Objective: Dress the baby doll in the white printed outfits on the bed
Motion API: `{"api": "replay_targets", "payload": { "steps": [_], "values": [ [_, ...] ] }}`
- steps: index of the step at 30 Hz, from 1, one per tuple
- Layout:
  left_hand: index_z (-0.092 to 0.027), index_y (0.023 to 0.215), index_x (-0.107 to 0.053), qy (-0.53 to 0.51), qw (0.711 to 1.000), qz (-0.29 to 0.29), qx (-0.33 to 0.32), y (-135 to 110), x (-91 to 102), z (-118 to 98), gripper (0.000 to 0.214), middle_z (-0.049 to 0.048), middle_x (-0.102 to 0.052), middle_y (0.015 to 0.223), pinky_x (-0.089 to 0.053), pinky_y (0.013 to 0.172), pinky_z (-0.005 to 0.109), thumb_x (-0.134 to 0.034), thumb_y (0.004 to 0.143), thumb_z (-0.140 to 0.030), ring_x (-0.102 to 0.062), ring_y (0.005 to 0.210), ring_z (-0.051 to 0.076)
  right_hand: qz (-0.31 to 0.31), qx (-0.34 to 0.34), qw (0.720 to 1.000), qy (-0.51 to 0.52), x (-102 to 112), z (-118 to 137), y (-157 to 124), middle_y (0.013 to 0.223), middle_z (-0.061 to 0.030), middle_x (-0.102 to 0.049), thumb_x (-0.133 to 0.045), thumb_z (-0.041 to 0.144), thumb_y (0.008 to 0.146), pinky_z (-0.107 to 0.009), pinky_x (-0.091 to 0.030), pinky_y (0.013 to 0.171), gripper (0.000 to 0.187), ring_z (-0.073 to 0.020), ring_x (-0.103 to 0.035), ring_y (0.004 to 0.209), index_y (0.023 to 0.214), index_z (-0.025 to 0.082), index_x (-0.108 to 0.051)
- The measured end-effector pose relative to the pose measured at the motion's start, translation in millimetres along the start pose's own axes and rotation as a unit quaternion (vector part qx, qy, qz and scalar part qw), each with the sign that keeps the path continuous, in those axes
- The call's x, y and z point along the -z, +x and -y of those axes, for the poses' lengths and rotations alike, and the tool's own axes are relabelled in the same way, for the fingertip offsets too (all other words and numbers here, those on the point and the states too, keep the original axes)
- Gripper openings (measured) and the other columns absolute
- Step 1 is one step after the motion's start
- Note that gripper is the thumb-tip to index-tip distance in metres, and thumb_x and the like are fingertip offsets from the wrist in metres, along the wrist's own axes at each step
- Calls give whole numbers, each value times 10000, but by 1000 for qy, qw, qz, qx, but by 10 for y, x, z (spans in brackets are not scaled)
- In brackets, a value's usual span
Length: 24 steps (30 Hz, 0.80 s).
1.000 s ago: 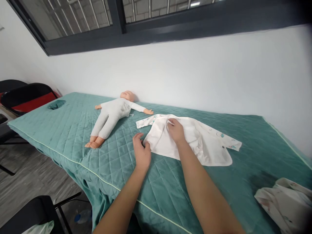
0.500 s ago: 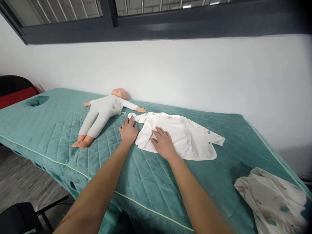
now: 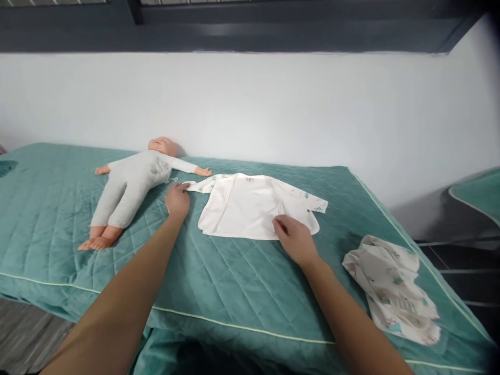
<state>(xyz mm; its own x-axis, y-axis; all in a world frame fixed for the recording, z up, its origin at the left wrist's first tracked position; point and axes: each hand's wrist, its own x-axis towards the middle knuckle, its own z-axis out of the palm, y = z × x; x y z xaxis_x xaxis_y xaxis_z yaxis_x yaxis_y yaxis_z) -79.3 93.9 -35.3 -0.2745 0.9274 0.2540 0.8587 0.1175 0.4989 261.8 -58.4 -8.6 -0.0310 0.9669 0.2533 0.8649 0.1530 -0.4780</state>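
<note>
White cotton baby shirt [image 3: 250, 205] with long sleeves lay spread flat, front down, on the teal quilted padded table [image 3: 234, 281], in its far half and near the middle of its width. The shirt's far edge stopped short of the white wall [image 3: 273, 104], and its near hem left a broad band of bare quilt before the piped front edge. To the left, one printed sleeve reached out until it lay just beside the outstretched hand of the plastic baby doll in a pale grey suit [image 3: 128, 179], which lay on its back, head touching the wall. To the right, a strip of open quilt separated the shirt from the table's right edge, and a crumpled white printed cloth [image 3: 392, 286] sat near that front right corner, well apart from the shirt. The left hand [image 3: 177, 199] rested palm down at the end of the left sleeve, forearm stretched long across the quilt, fingers loosely curled at the cuff; whether it pinched the fabric could not be told. The right hand [image 3: 296, 239] sat at the shirt's near right hem, wrist low, fingers bent and their tips on the cloth; a grip on the edge, or mere pressing, could not be made out.
</note>
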Motion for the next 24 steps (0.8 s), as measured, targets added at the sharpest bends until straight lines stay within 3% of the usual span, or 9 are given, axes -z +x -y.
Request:
{"api": "replay_targets", "payload": {
  "steps": [7, 9, 12, 15, 18, 20, 22, 24],
  "values": [
    [-154, 1339, -632, -1, 999, -48, 21, 63, -4, 24, 513, 111, -570, 1417, -448, 1038, 412, -368, 917, -33, -526, 1258, 289, -1, -30, 995, -100, -9, 56, -133, 736, -33, -707, -438, 329, 967, -315, -371, 661, 278, -229, -620, 699, 945, 247, -703],
    [-153, 1348, -620, 6, 998, -51, 27, 37, 11, 13, 496, 112, -551, 1439, -436, 1053, 445, -379, 925, -60, -508, 1276, 305, -4, -44, 997, -63, -9, 78, -125, 718, -22, -700, -456, 339, 953, -310, -378, 654, 269, -217, -614, 680, 925, 253, -710],
    [-130, 1309, -636, 20, 998, -51, 40, 10, 22, -4, 452, 145, -534, 1444, -431, 1043, 489, -423, 912, -95, -502, 1273, 332, -19, -84, 989, 118, 54, -7, -12, 696, 0, -688, -492, 376, 919, -301, -443, 695, 252, -192, -631, 685, 889, 245, -705],
    [-134, 1208, -696, 33, 998, -40, 41, 14, 12, -10, 391, 144, -574, 1394, -417, 1041, 487, -452, 902, -114, -503, 1264, 334, -128, -121, 953, 245, 211, -304, 246, 826, -27, -724, -527, 371, 863, -329, -495, 836, 246, -195, -671, 816, 936, 207, -694],
    [-151, 1166, -722, 45, 998, -30, 37, 41, -13, -9, 376, 133, -600, 1371, -400, 1049, 491, -453, 904, -127, -498, 1268, 336, -228, -193, 949, 98, 403, -750, 480, 1043, -101, -720, -556, 302, 807, -384, -480, 943, 277, -235, -655, 984, 1009, 177, -700],
    [-150, 1171, -726, 52, 997, -28, 41, 64, -33, -9, 385, 150, -603, 1369, -398, 1044, 511, -457, 895, -131, -497, 1268, 351, -257, -253, 932, 14, 497, -1021, 531, 1199, -170, -665, -598, 298, 776, -442, -439, 1022, 375, -290, -599, 1141, 1107, 145, -684],
    [-155, 1179, -724, 55, 997, -28, 46, 82, -50, -8, 393, 158, -605, 1369, -400, 1037, 528, -461, 887, -137, -497, 1269, 361, -255, -313, 915, 2, 536, -1202, 506, 1136, -194, -674, -617, 346, 787, -482, -451, 992, 419, -323, -605, 1105, 1131, 116, -678],
    [-168, 1189, -720, 56, 997, -28, 50, 94, -62, -5, 399, 148, -602, 1378, -400, 1039, 537, -465, 883, -142, -498, 1271, 362, -221, -352, 910, 8, 523, -1285, 462, 1019, -156, -700, -629, 416, 800, -484, -474, 924, 417, -317, -631, 981, 1102, 137, -697]
  ]
}}
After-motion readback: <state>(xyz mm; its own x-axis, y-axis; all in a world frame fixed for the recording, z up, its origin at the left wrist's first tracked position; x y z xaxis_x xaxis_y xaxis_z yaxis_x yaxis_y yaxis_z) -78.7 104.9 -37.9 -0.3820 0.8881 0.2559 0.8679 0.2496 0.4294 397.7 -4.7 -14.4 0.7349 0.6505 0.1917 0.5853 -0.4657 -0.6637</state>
